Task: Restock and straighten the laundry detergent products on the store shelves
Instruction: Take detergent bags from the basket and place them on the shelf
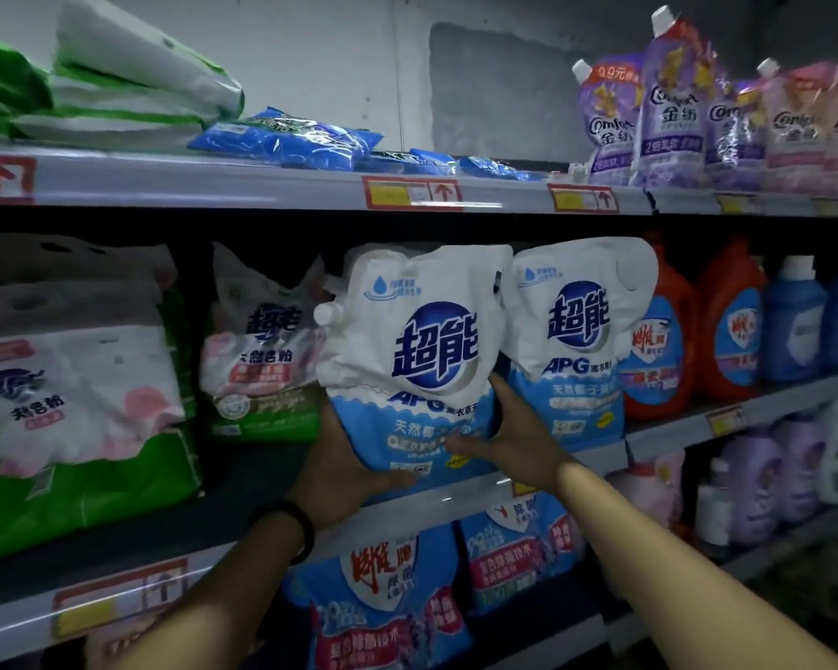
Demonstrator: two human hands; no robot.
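Detergent pouch (422, 360) is held upright at the grey shelf edge (470, 495).

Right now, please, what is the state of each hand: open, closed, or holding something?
Left hand: grips the bottom of the white and blue detergent pouch.
Right hand: holds the same pouch at its lower right side.

Dim, cool light comes from above and in front. It catches the front edge of the top shelf (262, 186) and the white pouch (422, 331), which is brightest; deep shadow lies behind it. Glare streaks the front edge of the middle shelf (456, 499). The bags (69, 403) at the left edge are smeared by blur, the purple pouches (673, 118) top right are soft, and both shelves bow.
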